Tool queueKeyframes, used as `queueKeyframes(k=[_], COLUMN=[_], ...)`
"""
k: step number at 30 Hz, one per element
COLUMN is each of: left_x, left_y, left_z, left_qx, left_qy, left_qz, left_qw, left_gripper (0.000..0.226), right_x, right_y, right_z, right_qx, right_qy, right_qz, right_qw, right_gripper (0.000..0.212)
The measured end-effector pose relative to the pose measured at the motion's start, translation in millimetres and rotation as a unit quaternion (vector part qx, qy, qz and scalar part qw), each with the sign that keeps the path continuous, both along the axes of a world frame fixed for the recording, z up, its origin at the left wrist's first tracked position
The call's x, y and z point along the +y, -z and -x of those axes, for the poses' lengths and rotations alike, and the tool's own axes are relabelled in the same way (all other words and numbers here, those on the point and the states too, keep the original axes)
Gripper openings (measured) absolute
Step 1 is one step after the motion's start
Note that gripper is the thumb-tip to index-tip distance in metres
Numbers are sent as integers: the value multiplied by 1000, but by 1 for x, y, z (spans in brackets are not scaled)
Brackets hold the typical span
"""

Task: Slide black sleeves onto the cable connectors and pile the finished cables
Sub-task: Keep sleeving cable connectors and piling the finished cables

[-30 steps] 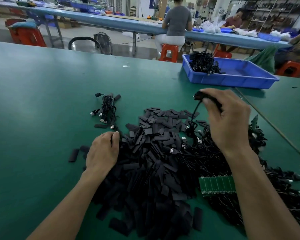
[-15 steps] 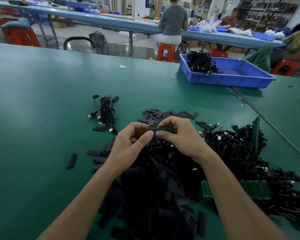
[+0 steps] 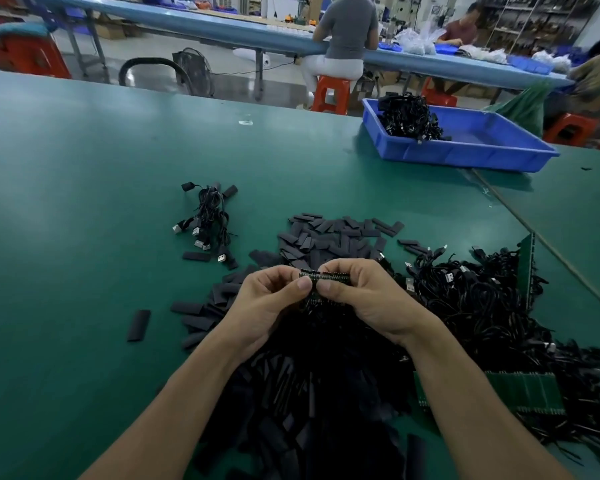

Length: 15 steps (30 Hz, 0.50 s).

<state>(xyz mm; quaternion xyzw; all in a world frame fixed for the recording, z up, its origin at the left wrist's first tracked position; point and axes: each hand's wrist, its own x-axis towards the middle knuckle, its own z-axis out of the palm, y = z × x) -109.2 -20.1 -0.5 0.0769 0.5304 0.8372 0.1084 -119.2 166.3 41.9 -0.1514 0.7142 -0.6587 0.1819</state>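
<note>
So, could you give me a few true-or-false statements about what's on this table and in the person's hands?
1. The left hand and right hand both pinch one small green strip. True.
2. The blue tray is empty. False: a bundle of black cables lies in it.
3. A small bunch of cables lies left of the heap of black sleeves. True.
4. The left hand is idle and open. False: it pinches the strip.
</note>
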Motion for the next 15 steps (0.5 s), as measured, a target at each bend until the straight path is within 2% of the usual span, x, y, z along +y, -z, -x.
queueKeyframes(k=[4,7,11,15], left_x=[0,-1,-2,-3], left_y=[3,5,10,10], left_z=[-1,0,0,-2], left_qx=[-21,-29,-28,-31], left_qy=[2,-6,-10,5], left_qz=[-24,-33,-57,-59], left_qw=[999,999,998,998], left_gripper=[8,10,7,11], right_x=[-1,-6,-9,-8], right_y=[3,3,7,9], right_z=[1,0,-2,-5], right_qx=[-21,-5,38,14], right_qy=[-6,9,32,14], right_qz=[19,9,-18,5], right_qw=[1000,1000,999,1000], right_gripper=[17,3,13,2])
